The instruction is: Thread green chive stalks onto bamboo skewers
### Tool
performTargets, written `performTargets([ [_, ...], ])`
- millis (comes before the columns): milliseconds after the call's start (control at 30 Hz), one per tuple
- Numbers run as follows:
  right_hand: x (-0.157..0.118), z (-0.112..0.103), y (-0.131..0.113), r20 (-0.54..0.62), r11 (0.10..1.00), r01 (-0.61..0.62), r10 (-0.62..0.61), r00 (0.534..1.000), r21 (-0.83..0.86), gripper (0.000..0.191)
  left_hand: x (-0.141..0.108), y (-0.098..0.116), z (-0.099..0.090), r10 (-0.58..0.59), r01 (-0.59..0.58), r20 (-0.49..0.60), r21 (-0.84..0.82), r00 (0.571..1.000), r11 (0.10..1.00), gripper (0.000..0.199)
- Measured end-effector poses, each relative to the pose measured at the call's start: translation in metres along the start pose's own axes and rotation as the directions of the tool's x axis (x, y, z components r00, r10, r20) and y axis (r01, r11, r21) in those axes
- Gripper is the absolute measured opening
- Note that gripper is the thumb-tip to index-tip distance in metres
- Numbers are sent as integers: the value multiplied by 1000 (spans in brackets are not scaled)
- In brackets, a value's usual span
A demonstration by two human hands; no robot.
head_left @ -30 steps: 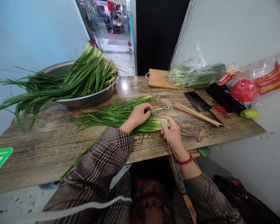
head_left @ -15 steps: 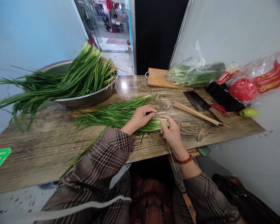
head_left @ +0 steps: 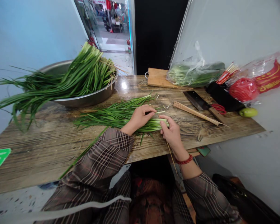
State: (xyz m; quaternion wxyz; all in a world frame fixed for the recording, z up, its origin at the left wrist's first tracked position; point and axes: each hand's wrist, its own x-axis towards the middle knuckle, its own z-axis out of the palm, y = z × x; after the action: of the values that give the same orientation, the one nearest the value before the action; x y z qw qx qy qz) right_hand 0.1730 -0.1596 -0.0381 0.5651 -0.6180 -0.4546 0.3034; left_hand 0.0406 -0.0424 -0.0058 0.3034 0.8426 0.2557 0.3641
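Observation:
Green chives with pale stem ends lie on the wooden table. My left hand rests over them, thumb and forefinger pinched on a white stem end. Just right of it, my right hand is closed on a thin wooden skewer, which hangs down past the table's front edge. The fingertips of that hand are at the pale ends of the chives. Several loose skewers lie in a bundle to the right.
A metal basin heaped with chives stands at the left. Along the back right are a cutting board, bagged greens, a cleaver, red scissors, a black holder, red string and a green fruit.
My left fingertips have shifted very slightly left and down. The rest looks the same.

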Motion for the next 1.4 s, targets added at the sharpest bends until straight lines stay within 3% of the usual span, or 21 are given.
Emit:
performTargets([
  [433,0,0,0,-1,999,-4,4,1000,-40,40,0,3,0,85,-85,27,-16,996,996,12],
  [767,-1,0,-8,-38,998,29,-31,999,-51,62,1,3,-2,151,-158,111,55,982,986,14],
  [933,0,0,-3,-49,996,48,-51,997,-69,49,-1,6,-2,181,-184,207,-3,961,983,17],
  [1067,1,0,3,-41,998,7,-9,999,-62,34,0,7,-12,133,-127,328,-41,935,991,21],
  [1133,1,0,4,-36,998,-5,3,999,-55,34,3,1,-18,61,-67,263,13,963,998,22],
  [1200,1,0,5,-32,998,-1,-1,999,-58,34,7,-10,-23,-43,33,85,119,995,992,24],
  [1267,1,1,4,-25,998,-4,3,1000,-62,35,11,-25,-24,-121,136,-81,224,989,965,25],
  [1333,1,1,4,-21,998,-9,8,1000,-64,35,15,-39,-23,-150,178,-112,306,982,935,25],
  [1400,1,1,4,-16,998,-5,4,1000,-67,35,18,-49,-20,-167,180,-67,385,984,905,25],
])
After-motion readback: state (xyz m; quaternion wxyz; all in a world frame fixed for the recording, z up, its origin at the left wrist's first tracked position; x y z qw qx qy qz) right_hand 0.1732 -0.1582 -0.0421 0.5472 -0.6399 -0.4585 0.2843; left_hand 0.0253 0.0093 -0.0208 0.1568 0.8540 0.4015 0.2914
